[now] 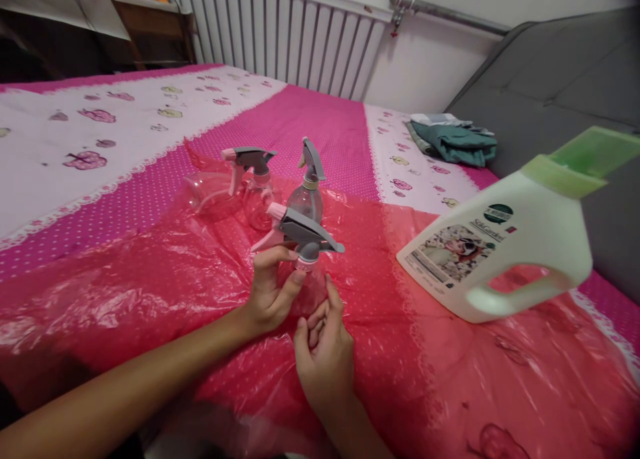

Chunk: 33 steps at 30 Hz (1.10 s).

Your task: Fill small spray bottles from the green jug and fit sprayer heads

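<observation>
In the head view, my left hand [273, 289] pinches a clear spray bottle [309, 292] at its neck, just under a grey and pink trigger head. My right hand [326, 345] curls in against the lower right side of that same bottle, fingers bent and partly hidden. Just behind stand a second spray bottle with a pink-tipped grey head [255, 160] and a third one with an all-grey top [313, 162]. Left of them, a clear pinkish bottle shape [213, 191] seems to lie on its side.
A large white jug with a green cap [500, 239] stands tilted in view at the right. Red plastic sheeting [175, 292] covers the near part of a pink patterned bedspread [320, 122]. Folded clothes [453, 139] lie by the grey headboard [560, 85]; a radiator [285, 35] is behind.
</observation>
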Each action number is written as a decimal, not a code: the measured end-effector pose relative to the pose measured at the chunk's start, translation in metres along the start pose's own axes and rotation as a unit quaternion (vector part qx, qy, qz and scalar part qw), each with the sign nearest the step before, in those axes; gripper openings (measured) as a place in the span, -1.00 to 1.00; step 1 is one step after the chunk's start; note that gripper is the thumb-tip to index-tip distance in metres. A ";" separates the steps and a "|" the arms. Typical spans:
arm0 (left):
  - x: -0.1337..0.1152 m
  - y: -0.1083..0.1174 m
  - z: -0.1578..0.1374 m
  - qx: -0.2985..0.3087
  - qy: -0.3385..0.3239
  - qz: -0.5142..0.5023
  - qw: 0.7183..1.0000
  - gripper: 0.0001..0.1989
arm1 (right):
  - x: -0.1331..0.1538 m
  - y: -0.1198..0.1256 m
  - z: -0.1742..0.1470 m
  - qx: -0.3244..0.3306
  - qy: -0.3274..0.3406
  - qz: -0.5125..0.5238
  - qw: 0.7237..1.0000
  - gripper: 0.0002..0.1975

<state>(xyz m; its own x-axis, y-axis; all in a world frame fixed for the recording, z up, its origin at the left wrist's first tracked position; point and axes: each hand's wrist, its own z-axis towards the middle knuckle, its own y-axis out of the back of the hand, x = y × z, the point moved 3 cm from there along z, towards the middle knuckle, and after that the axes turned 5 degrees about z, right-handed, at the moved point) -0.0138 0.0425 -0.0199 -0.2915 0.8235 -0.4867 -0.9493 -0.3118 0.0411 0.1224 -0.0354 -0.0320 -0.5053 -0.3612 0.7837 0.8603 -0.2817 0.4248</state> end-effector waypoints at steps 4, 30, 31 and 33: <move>0.005 -0.001 -0.006 0.007 0.046 -0.048 0.998 -0.60 | 0.000 0.000 0.000 -0.001 0.003 -0.003 1.000 -0.34; -0.003 -0.001 -0.002 0.031 -0.039 0.017 0.999 -0.52 | -0.003 -0.001 -0.002 0.002 -0.013 0.013 1.000 -0.28; -0.002 -0.001 -0.002 0.034 -0.028 0.008 0.999 -0.53 | -0.002 -0.001 -0.002 0.001 -0.016 0.014 1.000 -0.29; -0.001 -0.003 -0.002 0.038 0.001 -0.023 0.999 -0.56 | -0.002 -0.001 -0.002 -0.001 -0.020 0.017 1.000 -0.30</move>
<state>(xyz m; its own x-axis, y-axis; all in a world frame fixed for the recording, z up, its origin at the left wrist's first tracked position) -0.0102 0.0419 -0.0209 -0.2470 0.8355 -0.4908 -0.9679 -0.2367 0.0842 0.1225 -0.0363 -0.0345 -0.4720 -0.3346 0.8156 0.8771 -0.2710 0.3964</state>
